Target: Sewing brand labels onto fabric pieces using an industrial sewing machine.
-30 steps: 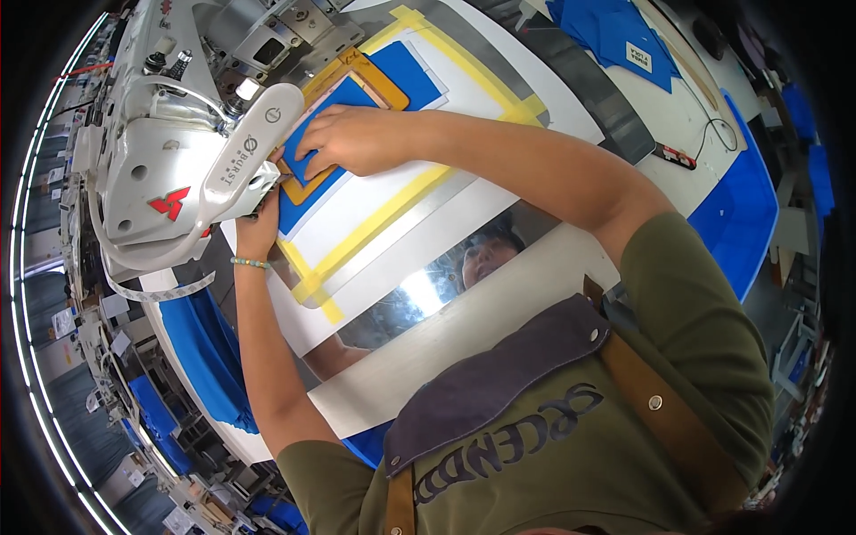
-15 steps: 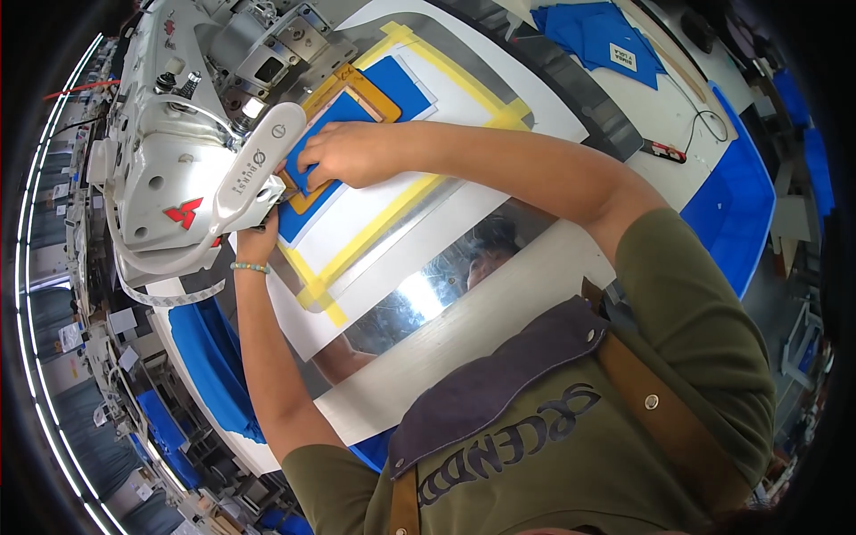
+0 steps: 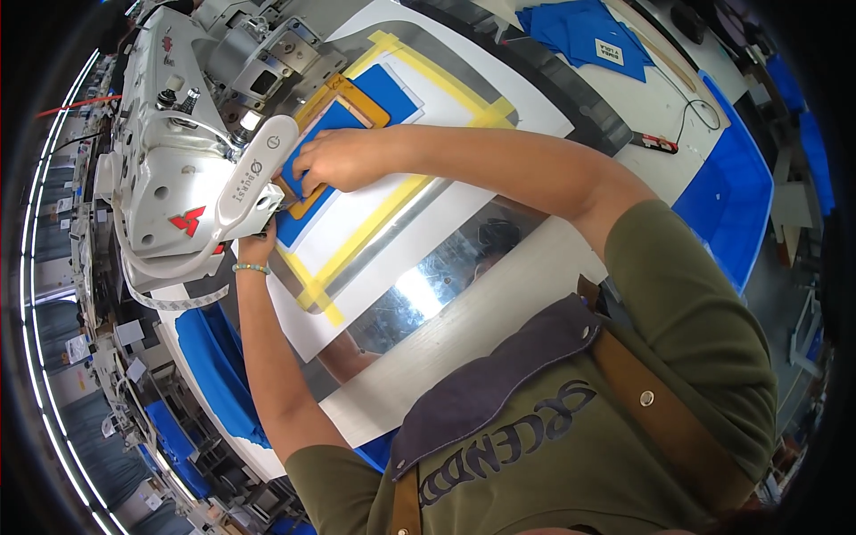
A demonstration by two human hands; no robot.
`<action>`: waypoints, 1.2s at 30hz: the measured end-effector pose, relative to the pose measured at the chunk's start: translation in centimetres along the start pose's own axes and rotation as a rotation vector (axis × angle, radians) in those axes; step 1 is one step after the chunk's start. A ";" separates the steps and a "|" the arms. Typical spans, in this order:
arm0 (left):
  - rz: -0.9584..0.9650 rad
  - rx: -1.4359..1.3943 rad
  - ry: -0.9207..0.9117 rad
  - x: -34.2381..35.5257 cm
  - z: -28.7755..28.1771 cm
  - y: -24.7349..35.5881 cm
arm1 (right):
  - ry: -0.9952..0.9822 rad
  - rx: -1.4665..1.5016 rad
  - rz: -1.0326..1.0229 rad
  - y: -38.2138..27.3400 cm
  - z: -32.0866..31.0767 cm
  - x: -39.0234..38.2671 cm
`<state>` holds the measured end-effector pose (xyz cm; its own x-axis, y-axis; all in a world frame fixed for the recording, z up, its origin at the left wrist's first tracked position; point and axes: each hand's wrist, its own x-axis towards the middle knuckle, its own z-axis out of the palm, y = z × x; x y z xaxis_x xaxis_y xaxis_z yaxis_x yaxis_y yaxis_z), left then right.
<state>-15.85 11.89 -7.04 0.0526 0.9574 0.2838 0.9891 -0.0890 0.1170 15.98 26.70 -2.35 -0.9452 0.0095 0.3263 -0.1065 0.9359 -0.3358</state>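
Note:
My right hand [image 3: 348, 159] rests on a blue fabric piece [image 3: 325, 119] inside an orange-yellow template [image 3: 374, 115], its fingers bent and somewhat apart, pressing from above. My left hand [image 3: 256, 248], with a beaded bracelet at the wrist, reaches behind the white sewing machine head [image 3: 165, 169] at the template's lower left; its fingers are mostly hidden. Another blue piece [image 3: 395, 87] lies under the template, on white sheets [image 3: 471, 94] framed with yellow tape. The machine's metal parts stand close above both hands.
Blue labelled pieces [image 3: 566, 36] lie at the back right near a red-and-black tool [image 3: 655, 143] and a cord. A blue plastic bin [image 3: 727, 205] is at the right. Blue cloth [image 3: 214, 366] hangs at the left. A reflective metal plate [image 3: 415, 294] borders the table's near edge.
The view has shifted slightly. My left hand has sunk further out of sight behind the machine head; my right hand stays on the blue piece with little visible movement.

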 end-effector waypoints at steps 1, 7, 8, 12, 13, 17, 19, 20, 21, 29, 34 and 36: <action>-0.025 -0.047 -0.007 -0.1 0.2 0.0 | 0.024 0.023 -0.015 -0.1 0.0 0.0; -0.073 -0.064 -0.007 -0.4 0.3 0.2 | -0.026 0.019 0.024 0.0 -0.5 0.9; -0.157 -0.092 -0.026 -0.5 0.2 0.2 | -0.082 0.018 0.059 0.0 -0.4 1.4; -0.128 -0.203 0.021 -0.8 0.0 0.7 | 0.083 -0.124 -0.004 -0.2 -0.3 1.8; -0.166 -0.202 0.010 -0.9 -0.1 0.7 | -0.013 -0.146 0.048 -0.3 -0.3 1.7; -0.151 -0.101 0.080 -1.3 -0.6 0.9 | -0.043 -0.093 0.064 -0.8 -0.7 1.1; -0.146 -0.122 0.115 -1.6 -0.9 1.6 | -0.010 -0.065 0.023 -1.1 -0.8 0.8; -0.298 -0.218 0.147 -1.8 -1.1 2.1 | -0.047 -0.066 0.041 -1.2 -0.8 0.7; -0.221 -0.184 0.154 -2.0 -1.4 2.8 | -0.005 -0.064 0.006 -1.3 -0.8 0.5; -0.258 -0.509 0.083 -4.1 -5.3 8.6 | -0.015 -0.022 -0.059 -1.9 -0.6 -0.8; -0.220 -0.399 0.092 -5.2 -6.9 12.0 | -0.028 -0.073 -0.068 -2.7 -1.4 -1.5; -0.216 -0.398 0.084 -5.3 -7.6 13.3 | 0.056 -0.062 -0.054 -2.6 -2.6 -2.4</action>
<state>-4.07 3.50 0.26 -0.1761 0.9416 0.2870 0.8459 -0.0044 0.5334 19.33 25.16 0.05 -0.9198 -0.0231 0.3918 -0.1354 0.9557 -0.2615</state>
